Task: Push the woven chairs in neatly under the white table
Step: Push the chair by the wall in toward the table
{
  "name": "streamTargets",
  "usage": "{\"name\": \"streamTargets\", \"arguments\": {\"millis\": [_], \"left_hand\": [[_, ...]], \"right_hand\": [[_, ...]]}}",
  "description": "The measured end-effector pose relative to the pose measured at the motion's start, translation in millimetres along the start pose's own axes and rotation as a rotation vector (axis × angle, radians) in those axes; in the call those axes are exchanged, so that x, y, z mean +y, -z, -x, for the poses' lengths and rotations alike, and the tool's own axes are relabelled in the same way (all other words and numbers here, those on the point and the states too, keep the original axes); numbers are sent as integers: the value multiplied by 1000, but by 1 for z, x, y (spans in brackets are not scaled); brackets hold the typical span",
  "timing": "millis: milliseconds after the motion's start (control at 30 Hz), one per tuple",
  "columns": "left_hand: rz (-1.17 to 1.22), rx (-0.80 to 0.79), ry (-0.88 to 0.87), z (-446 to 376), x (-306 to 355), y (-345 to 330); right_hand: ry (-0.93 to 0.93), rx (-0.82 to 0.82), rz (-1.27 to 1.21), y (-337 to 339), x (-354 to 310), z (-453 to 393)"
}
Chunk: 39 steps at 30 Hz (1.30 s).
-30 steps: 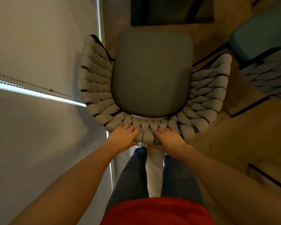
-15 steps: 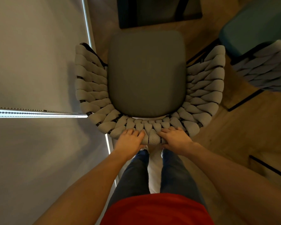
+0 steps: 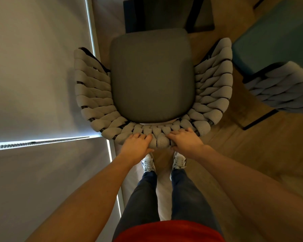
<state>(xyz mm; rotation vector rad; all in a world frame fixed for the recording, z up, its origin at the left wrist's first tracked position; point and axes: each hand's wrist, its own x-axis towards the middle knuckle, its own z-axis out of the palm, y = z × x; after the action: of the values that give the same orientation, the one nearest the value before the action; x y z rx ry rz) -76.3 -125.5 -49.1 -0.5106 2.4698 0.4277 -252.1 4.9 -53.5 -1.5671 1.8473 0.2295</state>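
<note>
**Both hands on the back of a woven chair**

A wooden floor (image 3: 252,154) runs beneath the scene, with a pale roller blind (image 3: 33,67) filling the left side. The woven chair (image 3: 152,75) stands directly ahead of the person, its grey seat cushion facing up and its braided backrest curving toward them. The left hand (image 3: 136,145) and the right hand (image 3: 185,143) each grip the top of that backrest, fingers curled over the weave, thumbs behind it. A second woven chair (image 3: 280,89) with a teal cushion sits near the right edge. White sneakers (image 3: 148,165) stand just behind the chair.
</note>
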Motion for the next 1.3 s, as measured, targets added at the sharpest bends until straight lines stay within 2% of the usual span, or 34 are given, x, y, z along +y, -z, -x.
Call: {"name": "streamTargets", "arguments": {"millis": [200, 567, 667, 700, 767, 833, 867, 900, 967, 1033, 1067, 1167, 1300], "left_hand": [[15, 13, 29, -32, -2, 25], [26, 79, 121, -75, -45, 58], [167, 96, 227, -78, -53, 59], [260, 159, 278, -76, -53, 60], [521, 470, 484, -68, -50, 61], [785, 805, 834, -59, -49, 67], [919, 886, 1012, -57, -54, 69], [1072, 907, 1172, -57, -61, 69], [1444, 856, 1400, -66, -85, 68], [1814, 812, 1376, -79, -112, 66], [1940, 781, 1315, -86, -125, 63], [2023, 687, 1288, -97, -145, 57], [1905, 582, 1339, -108, -146, 68]], "right_hand": [[15, -2, 19, 31, 28, -24], [42, 126, -67, 82, 40, -77], [-36, 184, -185, 87, 38, -79], [-87, 283, -289, 87, 37, -77], [-309, 662, -635, 92, 31, -68], [-674, 1030, -1017, 98, 26, -62], [-866, 1114, -1174, 103, 26, -63], [-1031, 1106, -1326, 105, 29, -67], [-1241, 913, -1689, 107, 41, -81], [-1299, 745, -2043, 111, 51, -93], [-1322, 722, -2120, 114, 53, -97], [-1391, 769, -2072, 116, 51, -107], [-1416, 745, -2032, 118, 54, -112]]}}
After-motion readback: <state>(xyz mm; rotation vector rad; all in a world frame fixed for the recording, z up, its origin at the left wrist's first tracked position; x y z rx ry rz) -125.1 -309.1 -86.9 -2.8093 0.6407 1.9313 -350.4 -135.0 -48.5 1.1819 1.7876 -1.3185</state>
